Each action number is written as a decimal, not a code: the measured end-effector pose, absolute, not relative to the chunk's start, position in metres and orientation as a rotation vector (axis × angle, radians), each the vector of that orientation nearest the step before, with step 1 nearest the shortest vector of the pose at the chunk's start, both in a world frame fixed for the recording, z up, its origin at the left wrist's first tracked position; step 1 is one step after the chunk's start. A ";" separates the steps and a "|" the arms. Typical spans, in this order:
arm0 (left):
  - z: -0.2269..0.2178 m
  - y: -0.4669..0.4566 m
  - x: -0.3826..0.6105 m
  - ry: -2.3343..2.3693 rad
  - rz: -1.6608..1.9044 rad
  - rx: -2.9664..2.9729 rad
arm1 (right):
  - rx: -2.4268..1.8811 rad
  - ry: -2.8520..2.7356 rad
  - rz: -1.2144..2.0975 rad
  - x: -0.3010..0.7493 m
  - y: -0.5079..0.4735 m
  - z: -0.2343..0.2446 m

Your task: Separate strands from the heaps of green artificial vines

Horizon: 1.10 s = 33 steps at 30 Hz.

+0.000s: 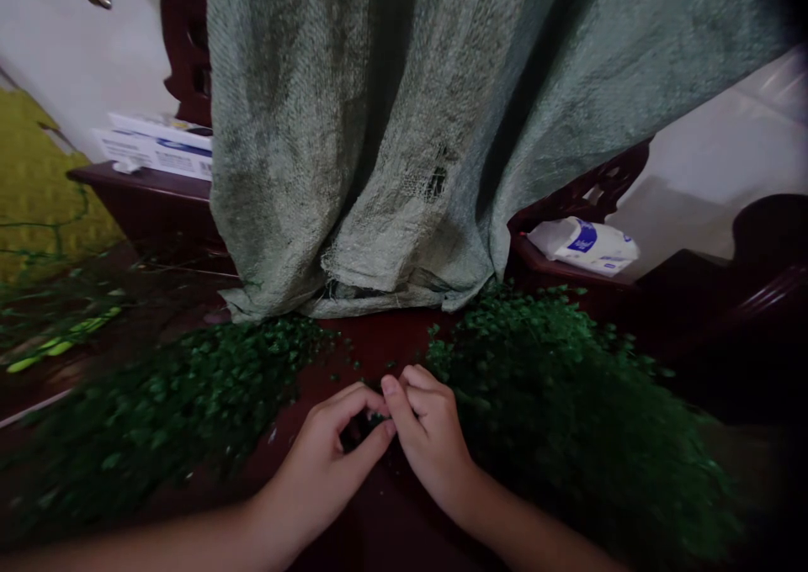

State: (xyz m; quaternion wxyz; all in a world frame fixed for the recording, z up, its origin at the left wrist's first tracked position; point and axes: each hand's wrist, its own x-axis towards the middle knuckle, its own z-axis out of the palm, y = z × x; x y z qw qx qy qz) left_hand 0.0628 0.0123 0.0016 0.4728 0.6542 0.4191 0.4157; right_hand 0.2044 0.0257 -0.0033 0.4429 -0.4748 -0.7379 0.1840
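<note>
My left hand (337, 446) and my right hand (433, 442) meet over a dark red surface (385, 345). The left thumb and forefinger form a pinch, while the right fingers are curled with the thumb pressed on top. Fingertips touch or nearly touch; anything between them is too small or hidden to make out. Left of my hands lies a heap of small green leafy sprigs (208, 395), perhaps artificial. A larger, partly blurred heap of similar greenery (555, 404) is close to my right hand.
A grey-green woven sack (379, 135) with a frayed hole hangs or stands just ahead. White-and-blue boxes (157, 151) rest on dark wooden furniture (151, 198) at left. On the right is a tissue pack (593, 246). Bright yellow-green strips (63, 338) lie far left.
</note>
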 end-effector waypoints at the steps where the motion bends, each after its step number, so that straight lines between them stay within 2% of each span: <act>1: 0.002 0.013 0.063 1.024 1.017 1.593 | -1.178 -1.823 0.460 0.204 0.026 -0.004; 8: 0.003 0.012 0.062 1.060 1.032 1.450 | -1.111 -1.786 0.564 0.205 0.022 0.005; 16: 0.004 0.012 0.062 1.045 1.080 1.284 | -0.955 -1.839 0.527 0.203 0.021 0.009; 33: 0.000 0.014 0.062 1.117 1.106 1.375 | -1.133 -1.892 0.462 0.203 0.023 0.001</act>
